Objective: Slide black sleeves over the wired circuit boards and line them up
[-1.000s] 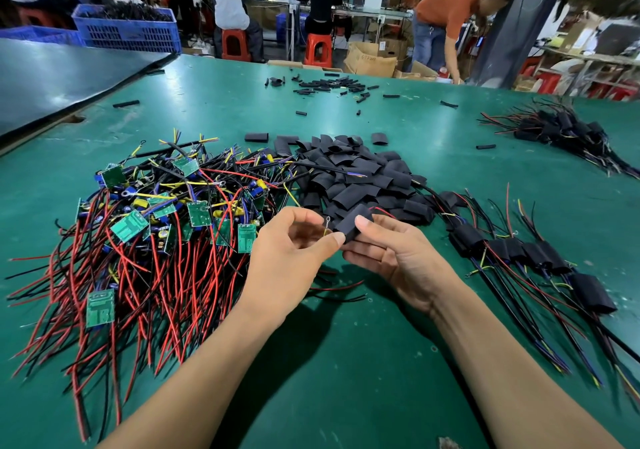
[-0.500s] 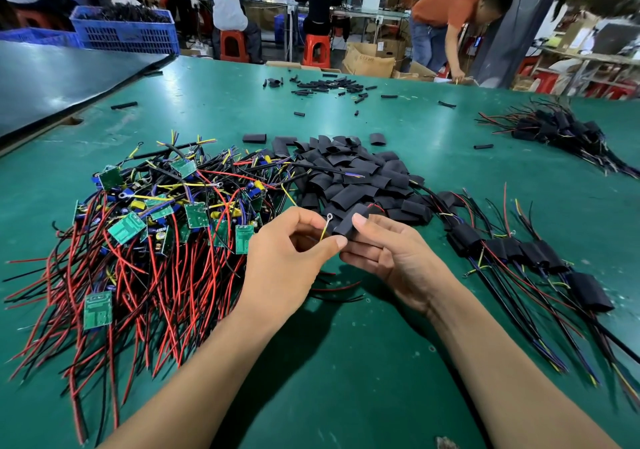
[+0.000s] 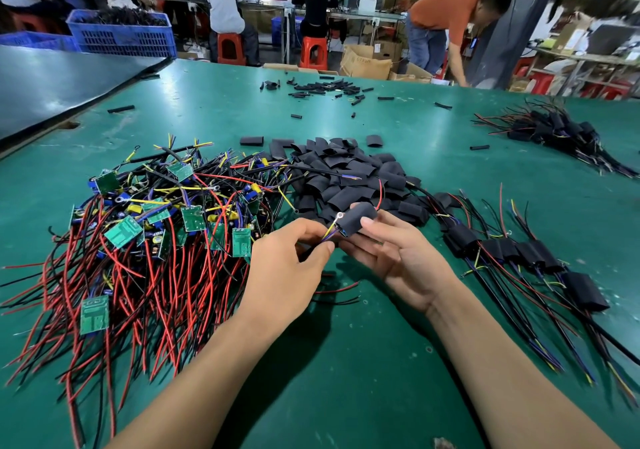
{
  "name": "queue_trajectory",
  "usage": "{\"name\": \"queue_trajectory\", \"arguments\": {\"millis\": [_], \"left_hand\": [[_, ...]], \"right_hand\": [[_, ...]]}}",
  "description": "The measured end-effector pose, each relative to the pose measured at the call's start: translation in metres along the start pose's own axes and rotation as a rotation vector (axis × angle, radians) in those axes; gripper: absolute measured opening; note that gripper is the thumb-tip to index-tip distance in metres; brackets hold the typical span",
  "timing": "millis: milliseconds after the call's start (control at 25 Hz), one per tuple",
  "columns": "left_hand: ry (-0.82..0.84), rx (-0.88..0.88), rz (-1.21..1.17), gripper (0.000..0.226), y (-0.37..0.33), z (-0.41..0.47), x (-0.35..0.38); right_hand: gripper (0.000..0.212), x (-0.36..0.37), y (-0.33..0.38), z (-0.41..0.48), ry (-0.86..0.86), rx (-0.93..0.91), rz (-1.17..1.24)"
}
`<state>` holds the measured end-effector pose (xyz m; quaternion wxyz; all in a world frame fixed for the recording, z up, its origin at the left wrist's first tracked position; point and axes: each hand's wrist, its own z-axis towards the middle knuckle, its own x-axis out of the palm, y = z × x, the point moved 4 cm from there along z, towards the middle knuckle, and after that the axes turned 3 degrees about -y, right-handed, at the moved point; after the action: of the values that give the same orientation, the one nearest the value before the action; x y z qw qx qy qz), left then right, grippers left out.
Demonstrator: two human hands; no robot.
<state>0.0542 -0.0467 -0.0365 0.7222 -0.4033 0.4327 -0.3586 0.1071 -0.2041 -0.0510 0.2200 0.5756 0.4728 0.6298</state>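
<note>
Above the green tabletop (image 3: 346,362), the right hand (image 3: 398,258) has its grip clamped on a black sleeve (image 3: 358,222), thumb on top and fingers beneath. The left hand (image 3: 287,268) pinches the wires (image 3: 329,234) leaving the sleeve's left end, its grip closed on them. Just behind lies the sleeve pile (image 3: 346,175). A tangle of bare boards (image 3: 156,227) crowds the left hand's side. A row of sleeved boards (image 3: 519,251) lies to the right, with another bundle (image 3: 554,130) well beyond.
</note>
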Motion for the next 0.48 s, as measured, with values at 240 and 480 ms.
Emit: {"name": "queue_trajectory", "arguments": {"millis": [240, 480], "left_hand": [[-0.027, 0.053, 0.02, 0.02, -0.0034, -0.0014, -0.0019], [-0.027, 0.038, -0.006, 0.018, -0.0035, -0.0019, -0.0005]], "right_hand": [[0.031, -0.0031, 0.0043, -0.0005, -0.039, -0.017, -0.207], [0.022, -0.0026, 0.0034, -0.0013, -0.092, 0.013, -0.132]]}}
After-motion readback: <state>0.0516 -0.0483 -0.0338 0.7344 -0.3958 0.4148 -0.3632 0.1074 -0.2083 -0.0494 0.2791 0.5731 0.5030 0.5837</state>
